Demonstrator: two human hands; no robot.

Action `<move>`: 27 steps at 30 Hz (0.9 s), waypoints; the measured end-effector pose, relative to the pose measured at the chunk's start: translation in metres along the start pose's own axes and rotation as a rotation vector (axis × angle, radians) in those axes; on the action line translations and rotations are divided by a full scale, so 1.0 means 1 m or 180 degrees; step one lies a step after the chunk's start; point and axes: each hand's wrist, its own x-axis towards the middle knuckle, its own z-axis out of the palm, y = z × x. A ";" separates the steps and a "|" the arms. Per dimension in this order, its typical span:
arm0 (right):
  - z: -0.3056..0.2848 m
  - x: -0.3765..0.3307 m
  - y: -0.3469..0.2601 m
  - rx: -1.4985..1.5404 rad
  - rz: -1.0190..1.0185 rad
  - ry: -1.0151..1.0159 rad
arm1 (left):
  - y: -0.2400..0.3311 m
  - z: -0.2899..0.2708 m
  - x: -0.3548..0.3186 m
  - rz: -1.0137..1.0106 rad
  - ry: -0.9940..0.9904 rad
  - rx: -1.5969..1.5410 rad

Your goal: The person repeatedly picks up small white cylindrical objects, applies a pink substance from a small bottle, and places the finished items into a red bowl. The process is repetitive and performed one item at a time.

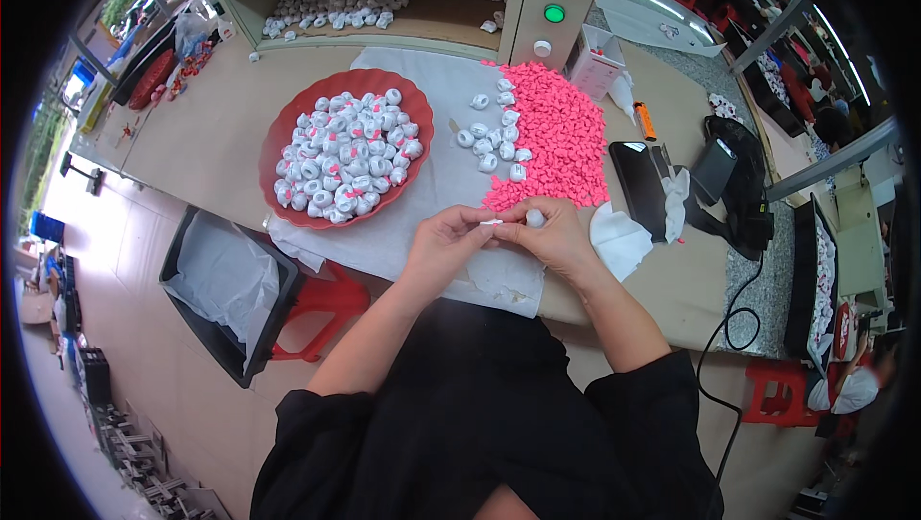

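Pink pellets (561,141) (heaped) lie beyond both hands (504,232), seemingly pinching a white piece (534,219).

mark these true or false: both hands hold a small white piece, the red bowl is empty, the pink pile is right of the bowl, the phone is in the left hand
1. Both hands hold a small white piece. True: the left hand and right hand meet on the small white piece.
2. The red bowl is empty. False: the red bowl is heaped with white pieces.
3. The pink pile sits right of the bowl. True: pink pile.
4. The phone is in the left hand. False: the dark phone lies on the table.
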 end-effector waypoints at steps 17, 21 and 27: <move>0.003 0.001 0.022 0.0065 -0.0577 0.0088 | -0.004 0.000 0.003 -0.0002 0.0322 0.0021; 0.006 -0.002 0.024 0.0077 -0.0719 0.0117 | -0.006 0.005 0.001 0.0051 0.0488 0.0121; 0.012 -0.002 0.032 0.0109 -0.1006 0.0262 | -0.008 0.007 0.000 0.0038 0.0649 0.0288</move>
